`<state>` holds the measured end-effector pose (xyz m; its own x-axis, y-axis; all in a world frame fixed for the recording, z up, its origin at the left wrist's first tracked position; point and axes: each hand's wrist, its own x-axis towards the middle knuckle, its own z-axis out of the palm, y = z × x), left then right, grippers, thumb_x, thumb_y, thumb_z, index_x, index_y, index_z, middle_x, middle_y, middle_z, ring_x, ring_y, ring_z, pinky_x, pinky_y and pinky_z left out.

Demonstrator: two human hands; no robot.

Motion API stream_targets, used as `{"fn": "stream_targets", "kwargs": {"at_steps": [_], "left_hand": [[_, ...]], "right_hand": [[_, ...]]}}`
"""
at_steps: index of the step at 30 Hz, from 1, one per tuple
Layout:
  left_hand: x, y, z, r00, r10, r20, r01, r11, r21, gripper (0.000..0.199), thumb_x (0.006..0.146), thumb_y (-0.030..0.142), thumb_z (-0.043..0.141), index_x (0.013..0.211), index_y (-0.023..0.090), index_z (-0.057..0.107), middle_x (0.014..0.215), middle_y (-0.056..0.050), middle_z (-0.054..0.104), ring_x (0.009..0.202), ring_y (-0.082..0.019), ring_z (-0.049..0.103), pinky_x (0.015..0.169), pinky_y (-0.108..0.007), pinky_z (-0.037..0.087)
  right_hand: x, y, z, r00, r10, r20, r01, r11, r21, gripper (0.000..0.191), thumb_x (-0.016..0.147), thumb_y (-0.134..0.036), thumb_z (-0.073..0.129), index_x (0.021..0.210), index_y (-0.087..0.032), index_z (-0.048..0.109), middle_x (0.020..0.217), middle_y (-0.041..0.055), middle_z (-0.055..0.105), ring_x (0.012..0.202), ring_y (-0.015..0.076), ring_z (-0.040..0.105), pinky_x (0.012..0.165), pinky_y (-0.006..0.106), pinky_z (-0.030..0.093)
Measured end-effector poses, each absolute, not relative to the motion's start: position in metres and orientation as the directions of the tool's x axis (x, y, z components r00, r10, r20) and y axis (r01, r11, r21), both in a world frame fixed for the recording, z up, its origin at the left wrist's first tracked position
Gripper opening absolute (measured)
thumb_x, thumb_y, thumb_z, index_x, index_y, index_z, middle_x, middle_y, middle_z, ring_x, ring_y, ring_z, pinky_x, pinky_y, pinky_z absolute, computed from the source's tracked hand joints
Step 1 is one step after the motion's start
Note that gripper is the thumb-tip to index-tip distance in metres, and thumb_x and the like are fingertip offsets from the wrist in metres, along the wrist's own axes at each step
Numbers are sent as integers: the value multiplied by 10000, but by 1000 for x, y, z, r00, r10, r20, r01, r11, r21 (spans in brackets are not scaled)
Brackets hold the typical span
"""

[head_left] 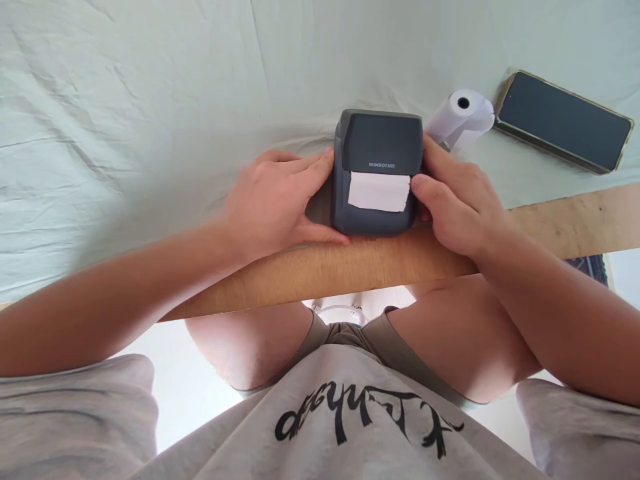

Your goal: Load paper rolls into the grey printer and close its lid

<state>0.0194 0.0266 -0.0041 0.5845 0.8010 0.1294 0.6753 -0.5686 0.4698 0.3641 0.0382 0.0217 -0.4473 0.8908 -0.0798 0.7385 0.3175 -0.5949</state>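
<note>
Holding the dark printer (383, 141) by the wooden edge of the tabletop (320, 270), I've got my left hand (280, 198) cupping one side, my right hand (463, 200) clasping the other, a paper strip (379, 193) poking out front, paper roll (443, 119) and phone (567, 120) lying off to the right
</note>
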Motion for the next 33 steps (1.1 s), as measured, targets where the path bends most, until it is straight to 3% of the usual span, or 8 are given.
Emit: {"fn": "stream_targets", "kwargs": {"at_steps": [3, 8, 15, 21, 23, 25, 28, 33], "left_hand": [[19, 28, -5, 569, 808, 153, 634, -550, 543, 1407, 961, 1274, 634, 1898, 224, 657, 1539, -157, 937, 1431, -507, 898, 1445, -781, 601], [22, 29, -5, 570, 801, 181, 579, -548, 603, 1339, 965, 1228, 721, 1853, 226, 703, 1991, -192, 649, 1814, -535, 671, 1531, -797, 553], [17, 30, -3, 582, 787, 205, 543, -564, 622, 1270, 1036, 1181, 675, 1895, 245, 681, 2014, -122, 634, 1793, -525, 702, 1504, -759, 601], [14, 33, -4, 553, 810, 194, 524, -519, 675, 1180, 1093, 1067, 707, 1922, 235, 597, 1993, -157, 658, 1823, -516, 667, 1509, -712, 594], [15, 35, -4, 579, 792, 194, 508, -537, 674, 1187, 1094, 1050, 716, 1935, 226, 567, 2015, -179, 622, 1844, -509, 641, 1514, -690, 597], [16, 35, -4, 580, 793, 188, 517, -536, 667, 1134, 1117, 1042, 675, 1938, 268, 565, 2027, -156, 604, 1863, -487, 619, 1520, -673, 596], [17, 33, -1, 567, 806, 172, 541, -521, 660, 1093, 1112, 1062, 654, 1931, 342, 584, 2014, -115, 620, 1856, -473, 625, 1515, -673, 606], [19, 30, 4, 569, 806, 167, 549, -523, 652, 1068, 1142, 1058, 618, 1908, 313, 605, 2011, -155, 620, 1834, -478, 645, 1536, -697, 584]], "right_hand": [[366, 37, 19, -459, 886, -63, 728, 334, -599, 731, 1310, -654, 442, 1974, -363, 536, 967, 42, 746, 902, 296, 752, 920, 500, 678], [362, 37, 24, -434, 892, -125, 761, 290, -580, 745, 1246, -563, 568, 1954, -331, 554, 1009, 60, 782, 954, 319, 771, 958, 513, 697], [368, 41, 14, -418, 905, -75, 620, 224, -752, 637, 1267, -484, 569, 1875, -298, 619, 814, -19, 667, 724, 186, 684, 766, 404, 670], [352, 37, 26, -304, 938, 165, 584, 320, -746, 489, 1280, -487, 612, 1735, -309, 610, 724, -88, 573, 580, 125, 537, 684, 356, 599], [344, 40, 37, -263, 935, 240, 600, 353, -718, 393, 1308, -435, 574, 1661, -278, 645, 857, -63, 686, 584, 98, 584, 648, 346, 602], [340, 45, 44, -270, 908, 320, 627, 418, -657, 316, 1356, -479, 537, 1580, -293, 658, 1257, -4, 836, 721, 72, 743, 621, 327, 600], [337, 53, 47, -281, 848, 450, 649, 513, -562, 352, 1364, -618, 555, 1415, -295, 687, 1576, 29, 775, 999, 101, 890, 626, 304, 605], [345, 71, 47, -430, 848, 309, 751, 526, -400, 269, 1264, -551, 730, 1225, -300, 821, 935, -2, 747, 848, 168, 800, 1045, 499, 784]]}}
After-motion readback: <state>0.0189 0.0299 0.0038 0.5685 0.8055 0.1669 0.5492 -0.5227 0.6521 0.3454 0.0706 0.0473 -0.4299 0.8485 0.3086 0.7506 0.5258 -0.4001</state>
